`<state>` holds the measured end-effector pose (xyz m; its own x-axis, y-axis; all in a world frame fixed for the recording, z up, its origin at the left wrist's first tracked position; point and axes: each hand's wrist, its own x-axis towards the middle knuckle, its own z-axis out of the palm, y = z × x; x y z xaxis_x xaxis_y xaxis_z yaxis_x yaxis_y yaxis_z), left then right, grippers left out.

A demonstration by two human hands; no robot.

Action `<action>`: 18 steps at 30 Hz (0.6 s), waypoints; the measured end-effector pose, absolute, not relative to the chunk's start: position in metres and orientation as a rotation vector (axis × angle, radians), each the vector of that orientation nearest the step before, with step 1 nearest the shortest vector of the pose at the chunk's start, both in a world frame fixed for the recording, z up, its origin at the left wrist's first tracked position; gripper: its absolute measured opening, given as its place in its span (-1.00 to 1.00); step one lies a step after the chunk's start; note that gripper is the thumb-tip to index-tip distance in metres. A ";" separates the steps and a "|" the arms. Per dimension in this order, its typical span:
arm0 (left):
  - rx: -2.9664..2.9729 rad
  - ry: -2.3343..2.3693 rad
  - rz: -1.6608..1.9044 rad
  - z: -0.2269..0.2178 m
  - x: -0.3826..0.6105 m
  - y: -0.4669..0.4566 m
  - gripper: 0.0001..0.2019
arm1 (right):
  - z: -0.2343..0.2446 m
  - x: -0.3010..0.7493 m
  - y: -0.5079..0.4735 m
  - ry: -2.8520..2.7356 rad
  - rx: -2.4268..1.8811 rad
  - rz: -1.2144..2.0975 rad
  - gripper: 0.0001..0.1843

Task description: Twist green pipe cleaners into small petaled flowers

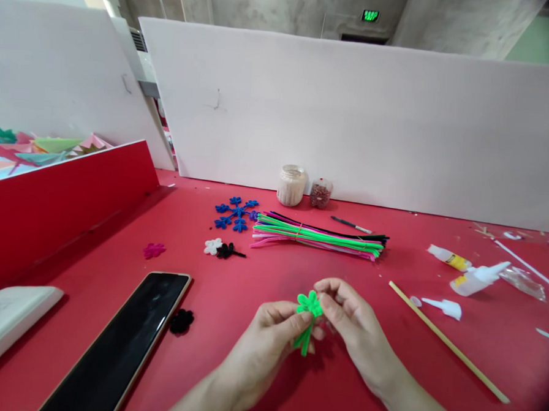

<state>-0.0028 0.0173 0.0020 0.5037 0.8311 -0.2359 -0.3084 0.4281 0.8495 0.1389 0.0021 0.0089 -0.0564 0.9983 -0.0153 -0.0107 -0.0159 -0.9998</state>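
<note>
Over red table (232,301), both hands, L (267,337) & R (349,323), pinch green flower (309,305).

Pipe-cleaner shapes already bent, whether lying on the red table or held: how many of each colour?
Green shape: 1
Black shapes: 2
White shape: 1
Pink shape: 1
Blue cluster: 1
Total: 6
</note>
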 end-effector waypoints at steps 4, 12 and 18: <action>0.651 0.712 0.955 0.000 -0.002 0.018 -0.91 | 0.011 0.138 -0.004 -1.298 -1.294 1.112 -0.75; 0.730 0.739 1.010 0.001 0.000 0.016 -0.89 | -0.001 0.119 -0.007 -1.424 -1.245 1.190 -0.81; 0.891 0.731 0.998 0.006 -0.004 0.016 -0.83 | 0.005 0.122 -0.007 -1.466 -1.253 1.230 -0.79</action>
